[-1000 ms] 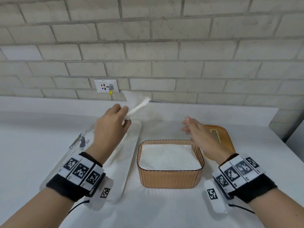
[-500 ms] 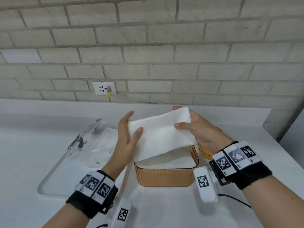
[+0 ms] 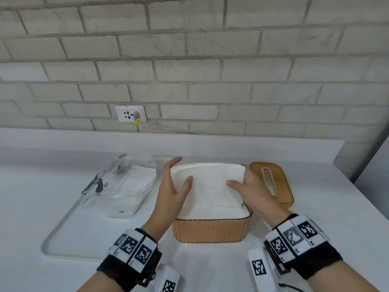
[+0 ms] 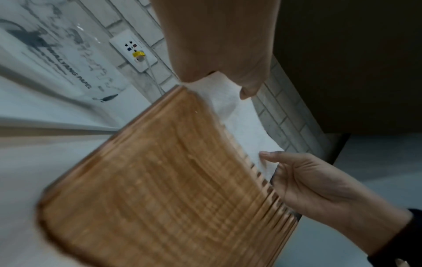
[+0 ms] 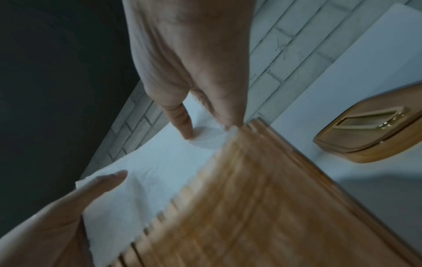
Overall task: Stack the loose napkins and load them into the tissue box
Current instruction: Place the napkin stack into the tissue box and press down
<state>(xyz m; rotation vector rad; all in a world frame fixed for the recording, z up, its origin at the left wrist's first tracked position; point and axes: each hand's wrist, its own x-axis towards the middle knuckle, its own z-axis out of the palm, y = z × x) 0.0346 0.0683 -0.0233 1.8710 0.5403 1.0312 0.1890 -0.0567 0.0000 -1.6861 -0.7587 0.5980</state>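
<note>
An orange ribbed tissue box (image 3: pixel 210 229) stands open on the white counter with a stack of white napkins inside. Over its top lies one flat white napkin (image 3: pixel 208 186), held at both side edges. My left hand (image 3: pixel 179 175) pinches the left edge, thumb on top and fingers round the far corner. My right hand (image 3: pixel 237 175) pinches the right edge the same way. In the left wrist view the napkin (image 4: pixel 242 122) lies above the box (image 4: pixel 160 180). The right wrist view shows my right hand (image 5: pixel 210 131) pressing the napkin (image 5: pixel 155 171) at the box rim (image 5: pixel 262 207).
The box's wooden lid (image 3: pixel 271 182) with a slot lies flat to the right of the box. A clear plastic pack of napkins (image 3: pixel 120 186) sits on a white tray (image 3: pixel 63 239) at the left. A brick wall with a socket (image 3: pixel 130 113) runs behind.
A second ago my left hand alone held the napkin up near the wall. Both hands then spread it flat, and it has come down onto the box's top.
</note>
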